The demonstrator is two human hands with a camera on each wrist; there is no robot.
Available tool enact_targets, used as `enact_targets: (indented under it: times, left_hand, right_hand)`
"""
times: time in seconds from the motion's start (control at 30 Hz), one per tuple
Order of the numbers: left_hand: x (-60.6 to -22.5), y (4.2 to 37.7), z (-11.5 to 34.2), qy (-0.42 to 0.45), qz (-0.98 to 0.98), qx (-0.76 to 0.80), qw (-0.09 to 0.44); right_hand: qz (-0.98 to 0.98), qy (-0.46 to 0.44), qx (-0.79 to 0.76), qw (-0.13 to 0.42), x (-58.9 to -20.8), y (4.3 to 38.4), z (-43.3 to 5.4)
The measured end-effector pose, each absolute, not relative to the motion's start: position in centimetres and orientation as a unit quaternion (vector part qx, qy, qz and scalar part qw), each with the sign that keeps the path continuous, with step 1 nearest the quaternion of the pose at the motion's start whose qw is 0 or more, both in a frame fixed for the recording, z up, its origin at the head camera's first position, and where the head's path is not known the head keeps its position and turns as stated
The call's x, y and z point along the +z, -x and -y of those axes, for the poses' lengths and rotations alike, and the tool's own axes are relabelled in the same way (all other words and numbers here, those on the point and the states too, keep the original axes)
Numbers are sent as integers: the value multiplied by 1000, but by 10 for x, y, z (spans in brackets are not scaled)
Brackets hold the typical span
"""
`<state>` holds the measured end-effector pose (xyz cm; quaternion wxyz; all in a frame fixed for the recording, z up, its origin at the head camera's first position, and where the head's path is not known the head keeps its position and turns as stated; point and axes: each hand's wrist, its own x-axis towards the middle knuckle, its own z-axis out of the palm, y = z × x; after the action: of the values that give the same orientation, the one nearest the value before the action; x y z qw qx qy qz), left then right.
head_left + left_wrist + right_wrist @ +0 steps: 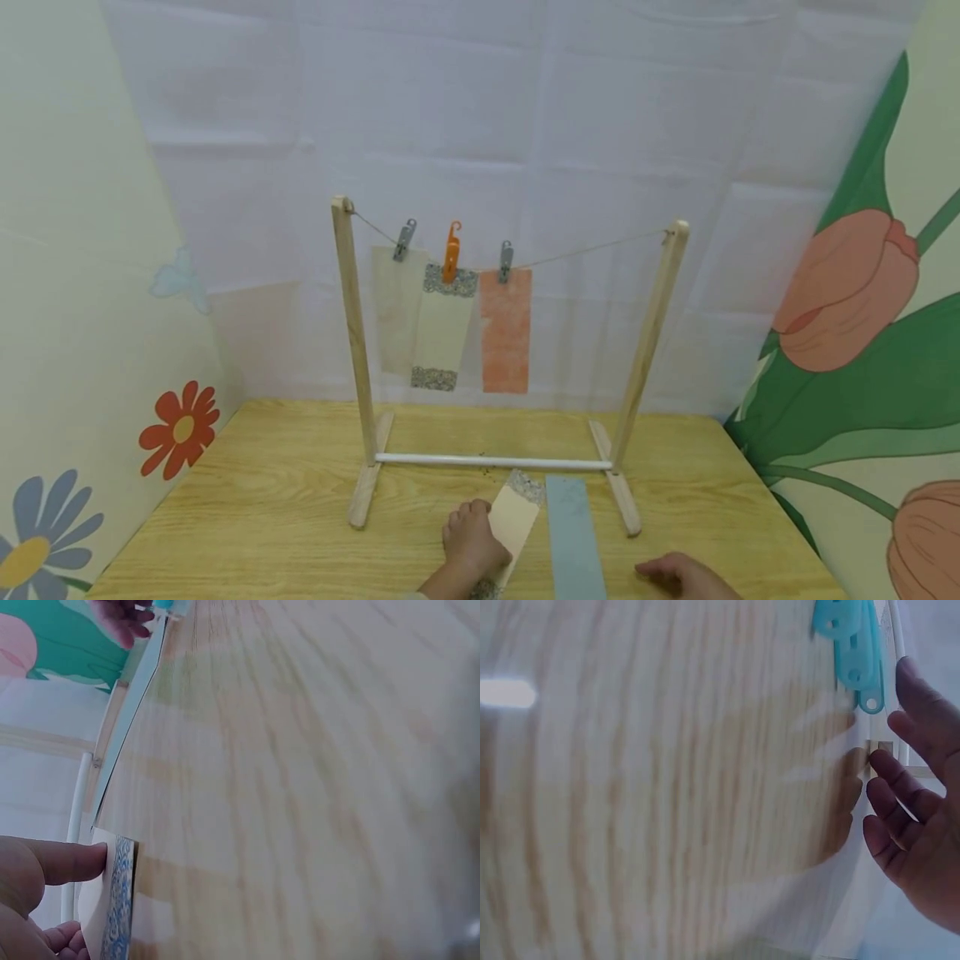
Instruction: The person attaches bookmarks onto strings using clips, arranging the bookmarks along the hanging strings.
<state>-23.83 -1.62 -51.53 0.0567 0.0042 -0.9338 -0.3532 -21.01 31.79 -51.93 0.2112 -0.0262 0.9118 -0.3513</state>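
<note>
My left hand (472,537) grips a cream paper strip (513,521) with patterned ends, slanted over the table. In the left wrist view its thumb presses near the blue-patterned end (120,900) and the fingertips are at the other side. Just right of it lies a light blue strip (576,537). My right hand (684,577) is held over the table to the right of that strip, fingers loosely bent with nothing between them. Close to its fingertips, the right wrist view shows teal plastic clothespins (855,656) lying together on the table.
Behind the hands stands a wooden frame (351,333) with a white bottom bar (491,461). From its string hang a pale strip (397,312), a patterned cream strip (444,329) and an orange-pink strip (506,333), held by grey clothespins (506,261) and an orange clothespin (452,254).
</note>
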Motion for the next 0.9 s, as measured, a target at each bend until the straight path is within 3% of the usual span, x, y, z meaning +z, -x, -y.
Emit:
enact_targets:
  times: [0.27, 0.47, 0.63, 0.9]
  left_hand:
    - [-524, 241, 24, 21, 924, -375, 65]
    - [-525, 240, 29, 38, 911, -406, 57]
    - [-526, 242, 31, 29, 900, -427, 85]
    - [-528, 244, 36, 14, 843, -528, 107]
  right_hand:
    - [-878, 139, -387, 244, -569, 229, -361]
    - [-858, 134, -421, 264, -573, 228, -365]
    - [-850, 120, -436, 270, -577, 228, -366]
    - [-852, 63, -451, 258, -517, 202, -330]
